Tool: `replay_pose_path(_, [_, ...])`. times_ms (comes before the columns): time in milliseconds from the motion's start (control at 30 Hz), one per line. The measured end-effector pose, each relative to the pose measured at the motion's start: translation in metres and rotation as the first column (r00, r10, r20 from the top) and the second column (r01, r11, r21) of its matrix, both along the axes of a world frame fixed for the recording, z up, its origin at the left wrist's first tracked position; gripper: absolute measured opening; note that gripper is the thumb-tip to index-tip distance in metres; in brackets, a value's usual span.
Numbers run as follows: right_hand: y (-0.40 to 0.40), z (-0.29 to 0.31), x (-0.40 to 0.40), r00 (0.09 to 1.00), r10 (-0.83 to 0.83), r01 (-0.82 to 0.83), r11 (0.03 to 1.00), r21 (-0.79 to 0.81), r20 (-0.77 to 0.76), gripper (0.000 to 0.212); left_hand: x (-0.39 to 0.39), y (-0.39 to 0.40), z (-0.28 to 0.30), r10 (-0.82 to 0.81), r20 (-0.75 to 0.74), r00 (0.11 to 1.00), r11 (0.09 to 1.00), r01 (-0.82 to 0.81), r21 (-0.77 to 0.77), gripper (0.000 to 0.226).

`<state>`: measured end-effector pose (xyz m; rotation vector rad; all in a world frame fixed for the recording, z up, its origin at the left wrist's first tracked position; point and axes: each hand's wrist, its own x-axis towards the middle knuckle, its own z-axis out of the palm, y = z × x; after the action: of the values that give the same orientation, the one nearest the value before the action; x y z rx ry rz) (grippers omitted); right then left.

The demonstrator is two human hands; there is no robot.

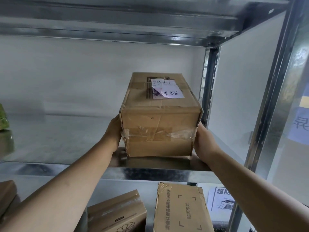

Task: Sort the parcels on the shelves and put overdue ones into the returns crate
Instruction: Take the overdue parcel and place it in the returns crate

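Parcel [159, 124] of worn brown cardboard sits at the front edge of the metal shelf [66, 168], over toward the right-hand upright [209, 91]. Its near face is creased and crossed by a band of wrinkled clear tape. On top lies a white label [167, 89] with handwriting, one corner curling up.

Both of the person's hands are clamped on it. The left hand [112, 131] presses flat against the side at 9 o'clock of the parcel, fingers hidden behind the cardboard. The right hand [203, 139] cups the lower corner at 4 o'clock, thumb along the taped edge. Whether the parcel rests on the shelf or is lifted just clear, I cannot tell.

At 9 o'clock, at the far left edge of the same shelf, a green packet [3, 118] shows only in part. On the shelf below, at 6 o'clock, stands a box with printed text [182, 208], and at 7 o'clock a flatter box with a flower outline [117, 213]. At 5 o'clock, behind the right forearm, a printed sheet [219, 198] hangs.
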<state>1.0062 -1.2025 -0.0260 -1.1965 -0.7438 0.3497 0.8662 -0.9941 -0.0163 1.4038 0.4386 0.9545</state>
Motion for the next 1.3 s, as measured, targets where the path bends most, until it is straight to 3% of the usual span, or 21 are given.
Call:
replay_pose_path(100, [-0.004,0.004,-0.008,0.997,-0.081,0.081,0.996,-0.040,0.005,0.030,-0.005,-0.003,0.001,-0.057,0.155,0.986,0.991,0.074,-0.108,0.042])
replay_pose_path(167, [-0.002,0.009,-0.013,0.993,-0.074,0.076,0.997,0.015,-0.091,0.033,-0.008,-0.009,0.004,-0.086,0.246,0.965,0.983,0.123,-0.139,0.056])
replay_pose_path(300, [0.005,0.002,-0.008,0.976,0.030,-0.009,0.995,-0.100,0.216,0.032,-0.013,-0.014,0.003,-0.185,0.353,0.917,0.970,0.228,-0.085,0.079])
replay_pose_path(400, [0.013,-0.011,0.013,0.963,-0.031,0.078,0.983,-0.164,0.269,0.039,-0.014,-0.010,0.006,-0.495,0.444,0.747,0.826,0.563,-0.028,0.060])
replay_pose_path(433, [0.016,-0.014,0.020,0.958,-0.060,0.118,0.974,-0.194,0.279,0.042,-0.011,-0.005,0.002,-0.562,0.488,0.668,0.774,0.632,0.026,0.065])
replay_pose_path(500, [0.021,-0.017,0.027,0.933,-0.130,0.218,0.946,-0.241,0.335,0.045,-0.009,0.005,-0.006,-0.577,0.492,0.652,0.760,0.650,0.030,0.071])
replay_pose_path(567, [0.024,-0.020,0.034,0.928,-0.151,0.247,0.934,-0.259,0.340,0.043,-0.001,0.015,-0.004,-0.661,0.486,0.571,0.664,0.747,0.025,0.053])
replay_pose_path(633, [0.025,-0.022,0.036,0.939,-0.153,0.235,0.940,-0.248,0.308,0.039,-0.003,0.012,-0.002,-0.623,0.449,0.641,0.721,0.693,0.010,0.051])
replay_pose_path(733, [0.023,-0.022,0.034,0.947,-0.180,0.235,0.953,-0.189,0.267,0.026,0.000,0.017,-0.004,-0.561,0.400,0.725,0.794,0.607,0.013,0.067])
replay_pose_path(833, [0.017,-0.014,0.030,0.948,-0.188,0.219,0.971,-0.096,0.259,0.016,0.001,0.012,-0.002,-0.414,0.371,0.831,0.888,0.459,-0.038,0.076])
replay_pose_path(933, [0.011,-0.010,0.028,0.971,-0.201,0.209,0.976,-0.055,0.127,0.033,0.007,0.003,-0.001,-0.186,0.304,0.934,0.981,0.191,0.012,0.042])
replay_pose_path(1033, [0.008,-0.009,0.031,0.968,-0.250,0.251,0.967,-0.038,0.027,0.039,0.012,0.001,-0.005,-0.046,0.150,0.988,0.973,0.010,0.230,0.029])
replay_pose_path(1100, [0.005,-0.007,0.033,0.968,-0.225,0.231,0.972,0.046,-0.115,0.037,0.011,0.001,-0.007,-0.062,0.061,0.996,0.954,0.041,0.297,0.036])
replay_pose_path(1200, [0.002,-0.005,0.036,0.942,-0.101,0.171,0.965,0.199,-0.319,0.037,0.001,-0.002,-0.001,-0.136,0.169,0.976,0.991,0.136,0.015,0.035])
replay_pose_path(1233, [0.003,-0.006,0.036,0.948,-0.086,0.150,0.970,0.193,-0.307,0.048,-0.001,-0.001,0.000,-0.168,0.210,0.963,0.980,0.186,-0.070,0.046])
replay_pose_path(1300, [0.005,-0.007,0.034,0.970,-0.064,0.101,0.984,0.147,-0.236,0.096,-0.005,0.005,0.002,-0.243,0.248,0.938,0.941,0.291,-0.176,0.075])
